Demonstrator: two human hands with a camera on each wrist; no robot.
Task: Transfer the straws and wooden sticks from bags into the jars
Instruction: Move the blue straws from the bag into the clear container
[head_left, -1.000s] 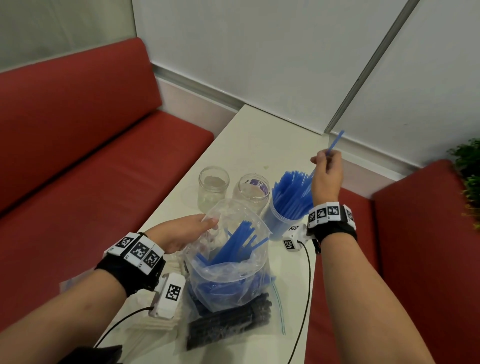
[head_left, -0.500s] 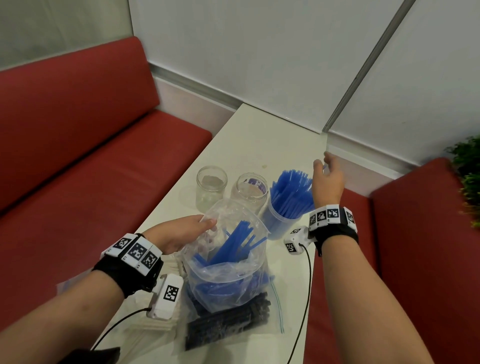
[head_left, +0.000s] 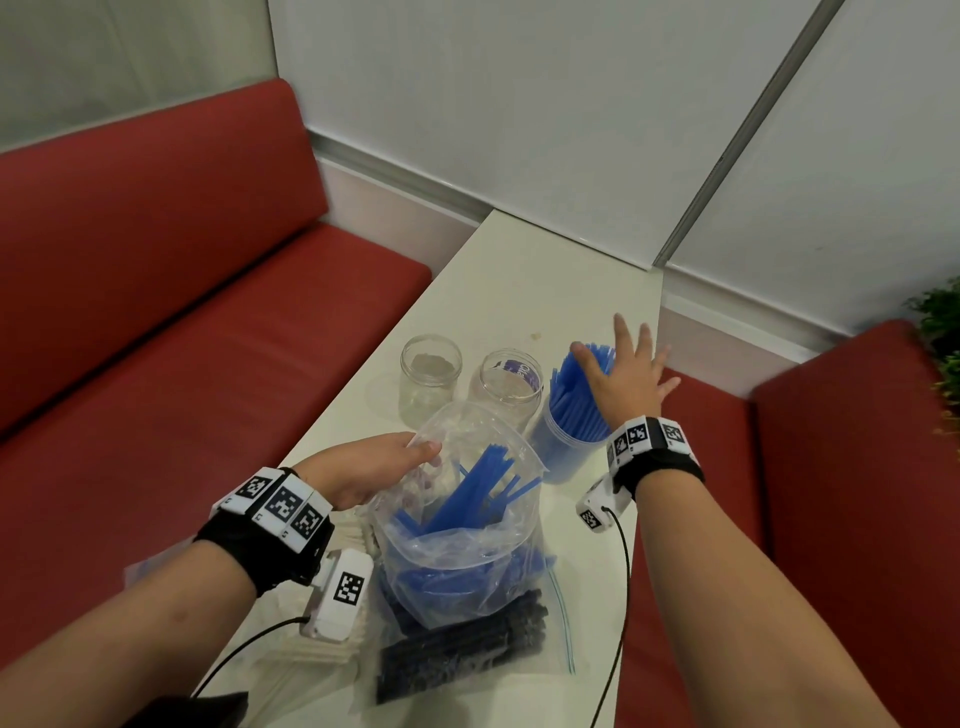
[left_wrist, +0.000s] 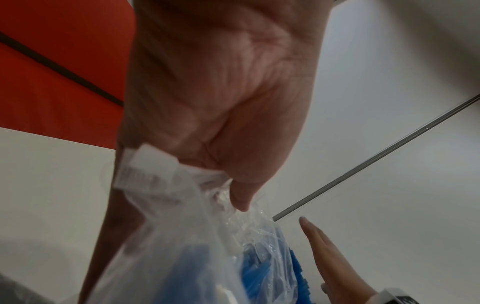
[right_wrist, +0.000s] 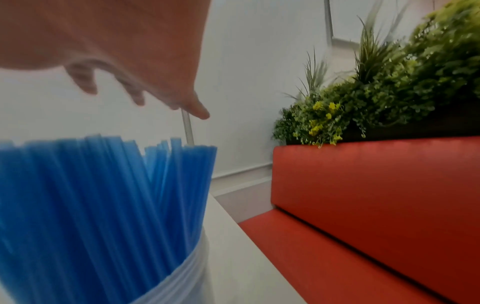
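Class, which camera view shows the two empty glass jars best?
The head view: both empty jars stand whole on the table. The left wrist view shows them blocked by the bag; the right wrist view shows none.

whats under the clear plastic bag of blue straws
A flat zip bag of black straws lies under the clear plastic bag of blue straws; how far it extends beneath is covered.

Three jars stood in a row behind the open bag (head_left: 457, 499): the straw-filled jar (head_left: 563, 447) rightmost, two empty jars (head_left: 430, 376) to its left.
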